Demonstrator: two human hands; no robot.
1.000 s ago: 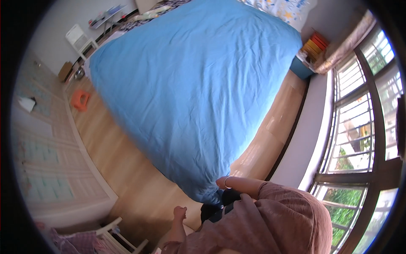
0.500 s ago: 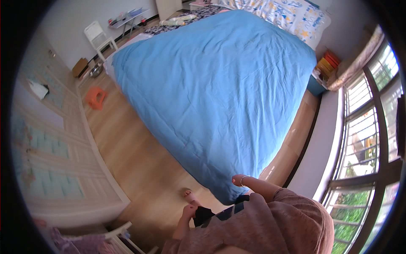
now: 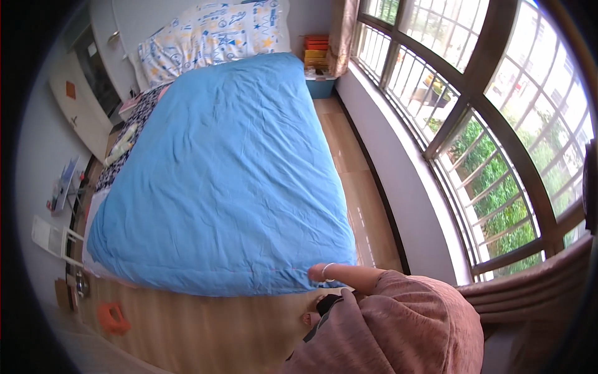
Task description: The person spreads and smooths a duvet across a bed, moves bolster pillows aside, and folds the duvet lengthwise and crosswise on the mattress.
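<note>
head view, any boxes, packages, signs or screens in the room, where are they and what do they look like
Stack of boxes: far corner by the window, flat, orange, red and yellow.
Bin: under that stack, beside the blue duvet, blue-green, box-shaped.
Orange patch: on the pale cabinet at left, small, square.
No screen that I can make out.

Home bedroom: bed (image 3: 218,187) under blue duvet, patterned pillows (image 3: 212,37), wood floor (image 3: 355,181), barred window (image 3: 473,106).
</note>
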